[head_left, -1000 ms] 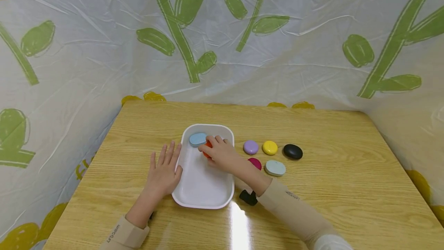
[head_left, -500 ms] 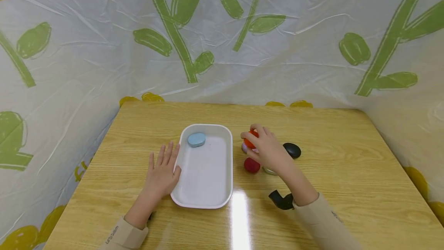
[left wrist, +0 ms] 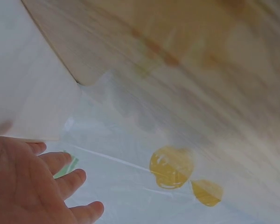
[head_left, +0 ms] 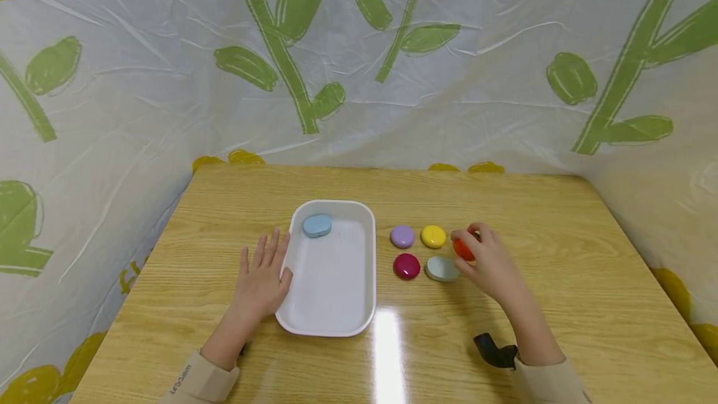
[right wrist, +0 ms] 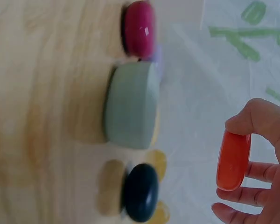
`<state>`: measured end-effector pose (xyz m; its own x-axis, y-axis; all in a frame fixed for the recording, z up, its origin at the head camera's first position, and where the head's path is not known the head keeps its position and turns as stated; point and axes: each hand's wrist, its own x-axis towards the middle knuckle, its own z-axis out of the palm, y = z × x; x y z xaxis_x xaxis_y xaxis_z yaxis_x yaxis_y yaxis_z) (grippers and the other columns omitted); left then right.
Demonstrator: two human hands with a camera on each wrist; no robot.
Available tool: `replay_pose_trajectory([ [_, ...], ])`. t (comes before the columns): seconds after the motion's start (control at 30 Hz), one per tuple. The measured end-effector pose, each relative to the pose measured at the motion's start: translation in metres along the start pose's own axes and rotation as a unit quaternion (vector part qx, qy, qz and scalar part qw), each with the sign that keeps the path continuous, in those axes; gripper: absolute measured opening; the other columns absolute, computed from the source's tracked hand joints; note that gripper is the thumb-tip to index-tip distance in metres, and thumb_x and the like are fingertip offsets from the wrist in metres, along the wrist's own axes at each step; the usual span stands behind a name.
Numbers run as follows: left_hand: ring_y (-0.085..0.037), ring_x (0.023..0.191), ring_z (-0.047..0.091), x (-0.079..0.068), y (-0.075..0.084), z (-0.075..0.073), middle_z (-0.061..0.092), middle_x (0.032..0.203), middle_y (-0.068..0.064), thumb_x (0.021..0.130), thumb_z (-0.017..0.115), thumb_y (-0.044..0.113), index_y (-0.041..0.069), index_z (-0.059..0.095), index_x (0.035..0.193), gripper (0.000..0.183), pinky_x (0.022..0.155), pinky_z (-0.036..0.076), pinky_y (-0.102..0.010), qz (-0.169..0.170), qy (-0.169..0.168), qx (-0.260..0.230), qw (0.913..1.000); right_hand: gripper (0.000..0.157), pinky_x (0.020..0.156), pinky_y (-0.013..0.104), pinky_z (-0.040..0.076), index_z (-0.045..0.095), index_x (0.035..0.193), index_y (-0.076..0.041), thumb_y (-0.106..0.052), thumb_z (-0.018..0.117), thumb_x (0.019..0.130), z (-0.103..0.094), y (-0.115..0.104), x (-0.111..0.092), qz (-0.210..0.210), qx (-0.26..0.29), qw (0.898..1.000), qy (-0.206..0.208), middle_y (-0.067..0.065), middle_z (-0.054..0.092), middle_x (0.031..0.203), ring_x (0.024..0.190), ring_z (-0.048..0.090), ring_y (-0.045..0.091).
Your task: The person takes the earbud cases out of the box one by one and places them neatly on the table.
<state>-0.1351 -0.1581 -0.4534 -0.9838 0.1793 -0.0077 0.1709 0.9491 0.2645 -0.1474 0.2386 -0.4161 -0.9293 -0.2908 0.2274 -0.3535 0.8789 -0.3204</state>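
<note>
My right hand (head_left: pixel 490 265) pinches a smooth orange-red rounded disc (right wrist: pixel 233 161) between thumb and fingers, held above the table's right half. In the right wrist view a black oval piece (right wrist: pixel 140 192) lies below it; the hand hides that piece in the head view. To the hand's left lie a grey-green oval piece (head_left: pixel 442 269), a yellow disc (head_left: pixel 434 236), a purple disc (head_left: pixel 402 236) and a magenta disc (head_left: pixel 406 266). My left hand (head_left: pixel 262 284), fingers straight and spread, is at the left rim of a white tray (head_left: pixel 370 279). A light-blue oval piece (head_left: pixel 317 226) sits in the tray's back left corner.
The wooden table (head_left: pixel 538 217) meets a floral plastic sheet (head_left: pixel 426 105) hung behind and at the sides. A black strap-like part (head_left: pixel 495 351) hangs by the right wrist. Bright glare crosses the table in front of the tray.
My right hand has come out of the tray and moved right across the table, carrying the orange-red disc past the purple and yellow discs. The left hand stays at the tray's rim.
</note>
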Motion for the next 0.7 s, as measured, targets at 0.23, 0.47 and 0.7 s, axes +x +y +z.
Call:
replay_pose_trajectory([
  [0.23, -0.033, 0.139, 0.006, 0.0, 0.0, -0.001, 0.008, 0.153, -0.009, 0.095, 0.036, 0.026, 0.013, 0.013, 0.148, 0.059, 0.108, 0.001, -0.057, -0.001, -0.004, 0.001, 1.0, 0.037, 0.068, 0.054, 0.046, 0.055, 0.11, -0.006, -0.007, 0.07, 0.077, 0.006, 0.016, -0.019, 0.039, -0.004, 0.999, -0.02, 0.028, 0.043, 0.109, 0.095, 0.044, 0.044],
  [0.47, -0.033, 0.139, 0.007, -0.001, 0.001, -0.001, 0.007, 0.153, -0.009, 0.095, 0.035, 0.026, 0.013, 0.012, 0.148, 0.059, 0.108, 0.0, -0.056, -0.003, -0.005, 0.002, 1.0, 0.04, 0.068, 0.058, 0.044, 0.054, 0.114, -0.006, -0.008, 0.07, 0.077, 0.018, 0.029, -0.029, 0.068, -0.004, 0.996, -0.063, 0.028, 0.042, 0.112, 0.095, 0.045, 0.047],
  [0.7, -0.034, 0.139, 0.007, -0.001, 0.001, -0.002, 0.008, 0.153, -0.009, 0.095, 0.036, 0.026, 0.013, 0.013, 0.148, 0.059, 0.108, 0.0, -0.056, -0.004, -0.003, 0.0, 1.0, 0.038, 0.068, 0.055, 0.045, 0.056, 0.112, -0.007, -0.008, 0.07, 0.076, 0.025, 0.036, -0.032, 0.073, -0.009, 0.995, -0.074, 0.024, 0.044, 0.109, 0.091, 0.047, 0.041],
])
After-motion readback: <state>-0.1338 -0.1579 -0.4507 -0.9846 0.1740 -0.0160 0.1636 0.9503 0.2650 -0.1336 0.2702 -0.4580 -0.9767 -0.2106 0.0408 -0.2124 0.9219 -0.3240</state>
